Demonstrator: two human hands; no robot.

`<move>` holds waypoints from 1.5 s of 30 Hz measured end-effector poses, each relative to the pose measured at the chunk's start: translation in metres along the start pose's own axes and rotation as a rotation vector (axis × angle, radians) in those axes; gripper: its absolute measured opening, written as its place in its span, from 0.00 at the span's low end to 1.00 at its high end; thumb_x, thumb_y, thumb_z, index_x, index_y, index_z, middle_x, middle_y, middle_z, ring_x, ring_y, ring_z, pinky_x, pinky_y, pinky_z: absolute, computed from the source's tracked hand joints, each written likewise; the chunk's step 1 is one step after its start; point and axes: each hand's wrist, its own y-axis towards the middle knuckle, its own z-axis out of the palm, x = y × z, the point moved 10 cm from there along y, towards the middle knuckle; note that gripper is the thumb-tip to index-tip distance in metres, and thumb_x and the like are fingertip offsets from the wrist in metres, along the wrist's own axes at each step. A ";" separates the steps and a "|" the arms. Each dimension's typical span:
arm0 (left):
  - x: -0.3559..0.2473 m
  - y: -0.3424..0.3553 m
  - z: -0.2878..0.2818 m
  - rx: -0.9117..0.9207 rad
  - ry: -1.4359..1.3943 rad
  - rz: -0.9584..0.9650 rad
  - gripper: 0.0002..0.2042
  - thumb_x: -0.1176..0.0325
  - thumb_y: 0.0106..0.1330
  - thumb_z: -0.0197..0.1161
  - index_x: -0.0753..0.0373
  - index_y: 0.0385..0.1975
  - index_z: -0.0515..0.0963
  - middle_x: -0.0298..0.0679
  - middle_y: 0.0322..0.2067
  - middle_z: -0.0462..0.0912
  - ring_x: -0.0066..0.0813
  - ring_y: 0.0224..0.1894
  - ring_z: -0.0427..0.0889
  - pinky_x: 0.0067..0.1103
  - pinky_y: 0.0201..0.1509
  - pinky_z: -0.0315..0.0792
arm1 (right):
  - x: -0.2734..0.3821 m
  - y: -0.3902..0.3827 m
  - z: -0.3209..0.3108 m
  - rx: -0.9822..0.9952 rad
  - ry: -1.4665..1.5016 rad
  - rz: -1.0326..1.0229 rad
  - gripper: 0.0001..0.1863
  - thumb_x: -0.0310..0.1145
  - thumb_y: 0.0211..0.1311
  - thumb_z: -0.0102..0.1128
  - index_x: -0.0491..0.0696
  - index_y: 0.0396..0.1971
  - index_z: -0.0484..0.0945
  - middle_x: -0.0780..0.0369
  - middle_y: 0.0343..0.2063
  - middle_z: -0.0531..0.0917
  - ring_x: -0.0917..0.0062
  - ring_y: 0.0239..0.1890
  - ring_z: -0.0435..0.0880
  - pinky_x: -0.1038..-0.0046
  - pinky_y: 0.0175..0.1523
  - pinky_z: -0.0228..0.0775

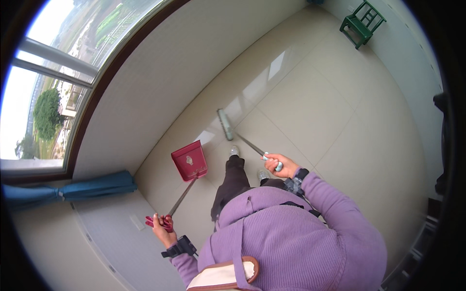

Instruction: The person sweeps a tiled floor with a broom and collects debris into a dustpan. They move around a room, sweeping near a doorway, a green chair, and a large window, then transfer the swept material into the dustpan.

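My left hand (164,229) is closed around the red handle of a long-handled dustpan (190,161). The dustpan's red scoop rests on or just above the floor by the window wall; a small pale patch shows inside it. My right hand (281,166) grips the pale end of a broom's grey stick. That broom (224,124) has a pale head with bristles along its left side, slightly blurred, on the floor ahead of my shoes. The broom head is apart from the dustpan, to its far right.
Glossy beige floor tiles (310,111) spread ahead and to the right. A small green chair (360,26) stands at the far right against the wall. On the left are a window with a brown frame (80,121) and a tied blue curtain (99,188).
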 end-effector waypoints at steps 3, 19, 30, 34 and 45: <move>-0.009 -0.031 0.046 0.064 0.027 -0.038 0.08 0.68 0.65 0.59 0.62 0.26 0.69 0.30 0.17 0.66 0.20 0.23 0.72 0.18 0.26 0.72 | -0.004 -0.020 0.014 0.070 0.206 0.031 0.08 0.26 0.64 0.51 0.45 0.26 0.63 0.69 0.15 0.66 0.88 0.14 0.66 0.86 0.17 0.62; -0.010 -0.137 0.129 0.387 0.387 -0.234 0.07 0.69 0.64 0.59 0.58 0.27 0.67 0.29 0.16 0.66 0.17 0.19 0.68 0.15 0.25 0.71 | 0.037 -0.296 -0.122 -0.128 0.210 -0.598 0.08 0.22 0.60 0.49 0.47 0.25 0.62 0.69 0.16 0.68 0.87 0.13 0.66 0.84 0.18 0.63; -0.014 -0.177 0.159 0.445 0.461 -0.267 0.08 0.68 0.62 0.61 0.58 0.27 0.68 0.30 0.17 0.68 0.19 0.17 0.69 0.16 0.20 0.72 | -0.074 -0.366 -0.210 -0.202 0.217 -0.800 0.04 0.30 0.62 0.43 0.51 0.26 0.65 0.70 0.12 0.65 0.84 0.12 0.62 0.79 0.16 0.54; -0.021 -0.171 0.155 0.441 0.523 -0.225 0.08 0.68 0.60 0.61 0.60 0.27 0.69 0.31 0.18 0.67 0.20 0.16 0.69 0.18 0.19 0.71 | -0.126 -0.355 -0.203 0.077 0.327 -0.909 0.16 0.31 0.63 0.45 0.52 0.14 0.61 0.70 0.11 0.63 0.85 0.13 0.62 0.81 0.18 0.59; -0.059 -0.294 0.218 0.609 0.680 -0.162 0.08 0.68 0.60 0.61 0.61 0.26 0.67 0.32 0.18 0.68 0.22 0.15 0.71 0.21 0.19 0.75 | -0.211 -0.379 -0.363 -0.094 1.015 -0.846 0.07 0.23 0.49 0.49 0.50 0.16 0.66 0.68 0.12 0.70 0.80 0.17 0.72 0.75 0.26 0.71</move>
